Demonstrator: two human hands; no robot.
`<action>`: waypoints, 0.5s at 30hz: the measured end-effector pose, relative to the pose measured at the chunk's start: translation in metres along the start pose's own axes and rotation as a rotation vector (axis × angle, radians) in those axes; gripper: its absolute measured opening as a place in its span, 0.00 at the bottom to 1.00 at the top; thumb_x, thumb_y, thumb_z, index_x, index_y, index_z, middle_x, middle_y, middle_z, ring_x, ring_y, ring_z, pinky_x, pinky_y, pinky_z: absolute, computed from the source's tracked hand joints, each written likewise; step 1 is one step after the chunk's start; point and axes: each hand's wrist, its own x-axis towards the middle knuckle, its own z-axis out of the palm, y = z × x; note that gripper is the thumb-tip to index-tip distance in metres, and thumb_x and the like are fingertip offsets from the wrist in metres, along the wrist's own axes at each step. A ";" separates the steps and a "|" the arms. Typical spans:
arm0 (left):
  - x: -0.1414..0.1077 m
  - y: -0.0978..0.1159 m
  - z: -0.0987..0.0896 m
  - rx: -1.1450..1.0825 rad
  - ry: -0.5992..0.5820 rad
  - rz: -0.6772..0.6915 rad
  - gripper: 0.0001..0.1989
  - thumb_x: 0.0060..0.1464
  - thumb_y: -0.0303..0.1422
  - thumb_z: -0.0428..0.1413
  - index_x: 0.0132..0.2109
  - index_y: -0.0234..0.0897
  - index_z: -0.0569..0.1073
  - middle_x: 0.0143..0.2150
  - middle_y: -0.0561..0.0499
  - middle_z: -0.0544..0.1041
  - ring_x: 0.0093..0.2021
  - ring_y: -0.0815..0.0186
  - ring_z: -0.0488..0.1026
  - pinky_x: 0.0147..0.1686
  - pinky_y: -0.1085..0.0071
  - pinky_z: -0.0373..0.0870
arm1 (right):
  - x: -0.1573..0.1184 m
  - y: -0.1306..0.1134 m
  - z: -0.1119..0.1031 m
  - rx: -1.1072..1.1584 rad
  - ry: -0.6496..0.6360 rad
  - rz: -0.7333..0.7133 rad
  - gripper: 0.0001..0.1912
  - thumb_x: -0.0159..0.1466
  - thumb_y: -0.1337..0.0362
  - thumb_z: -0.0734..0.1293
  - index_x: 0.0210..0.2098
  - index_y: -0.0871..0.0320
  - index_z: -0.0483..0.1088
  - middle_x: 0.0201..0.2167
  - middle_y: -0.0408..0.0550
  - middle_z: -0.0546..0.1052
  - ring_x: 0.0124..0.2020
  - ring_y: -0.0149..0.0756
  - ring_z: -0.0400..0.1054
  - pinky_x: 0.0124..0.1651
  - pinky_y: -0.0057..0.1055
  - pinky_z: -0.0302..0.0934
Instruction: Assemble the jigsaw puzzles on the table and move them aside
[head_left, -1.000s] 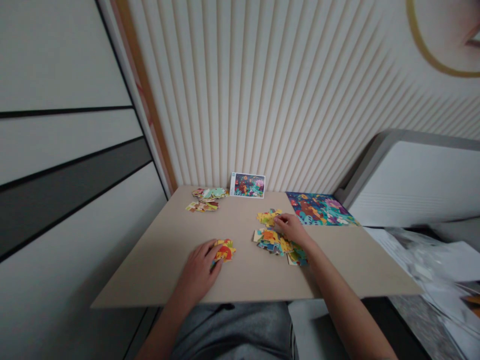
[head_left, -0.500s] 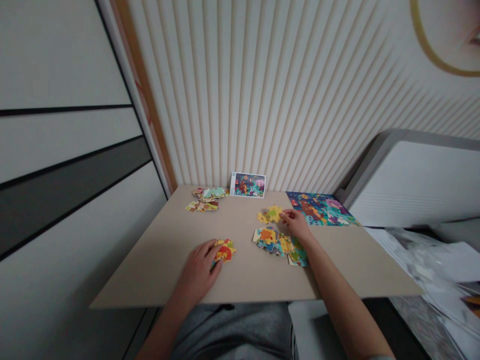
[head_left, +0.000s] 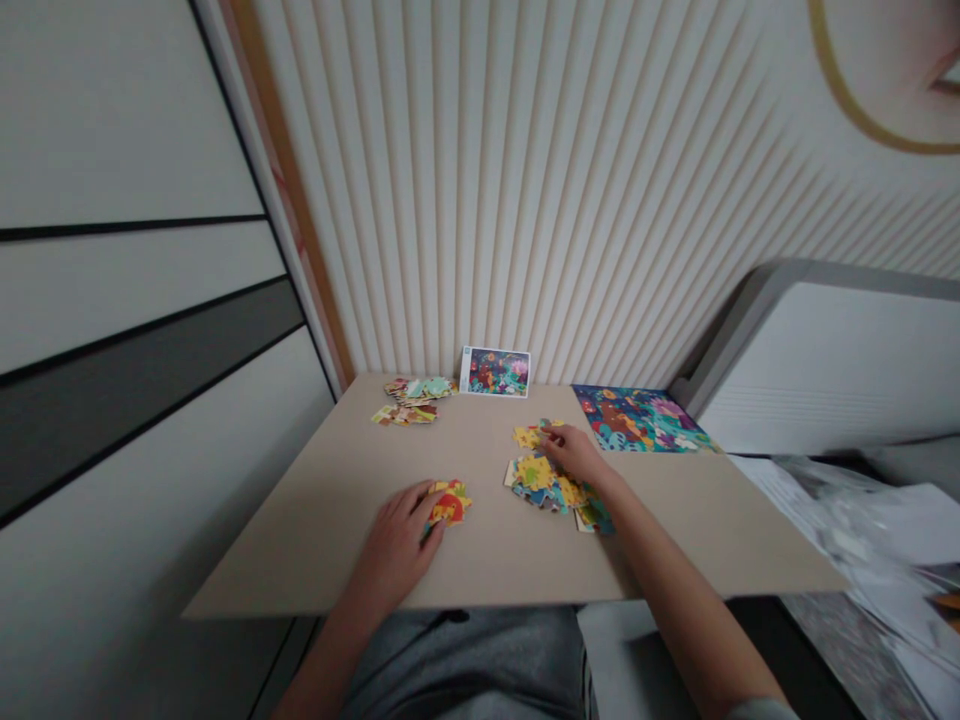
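Right, here's the picture: two hands on a beige board table (head_left: 315,530), both working over jigsaw pieces. The left hand (head_left: 394,545) sits loosely curved on one small heap of red and yellow pieces (head_left: 450,503), fingers lying across it, and from here you can't tell whether it's actually gripping anything. Over to the right hand (head_left: 574,455): fingers curled downward, fingertips (head_left: 545,434) down on a small yellow cluster of pieces (head_left: 529,437), and again, pinching or just touching, impossible to say.

Right under that palm sits a bigger mixed pile (head_left: 540,482), with a third clump of teal pieces (head_left: 596,518) touching its near side. That's three heaps around the right hand, one under the left, and two more at the far edge: a teal-topped heap (head_left: 418,388) and a flatter one (head_left: 403,414), just beside each other. So six in all!

One picture card (head_left: 495,372) leans upright against the slatted wall (head_left: 450,200), and one bright square of the same kind of scene (head_left: 637,418) lies flat in the far right corner of the table.
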 end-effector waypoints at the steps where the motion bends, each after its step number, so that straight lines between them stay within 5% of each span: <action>1: 0.000 0.000 0.000 0.000 0.002 0.000 0.19 0.64 0.35 0.52 0.61 0.41 0.71 0.61 0.44 0.72 0.60 0.54 0.69 0.62 0.52 0.67 | 0.004 -0.001 0.003 -0.031 -0.012 -0.002 0.23 0.64 0.54 0.68 0.55 0.56 0.76 0.38 0.51 0.80 0.36 0.38 0.71 0.43 0.31 0.63; 6: 0.000 0.000 0.000 -0.009 0.014 -0.002 0.19 0.63 0.35 0.53 0.61 0.43 0.71 0.61 0.45 0.72 0.60 0.54 0.70 0.61 0.52 0.68 | 0.019 0.000 0.008 -0.113 -0.068 0.028 0.28 0.59 0.54 0.74 0.57 0.55 0.75 0.46 0.54 0.77 0.44 0.41 0.70 0.51 0.33 0.61; 15: 0.000 -0.001 0.002 -0.026 0.016 -0.010 0.20 0.63 0.35 0.53 0.61 0.42 0.71 0.61 0.45 0.73 0.60 0.54 0.70 0.61 0.52 0.68 | 0.021 0.009 0.004 0.072 -0.126 0.098 0.23 0.51 0.65 0.75 0.47 0.61 0.79 0.31 0.44 0.79 0.33 0.37 0.72 0.39 0.30 0.66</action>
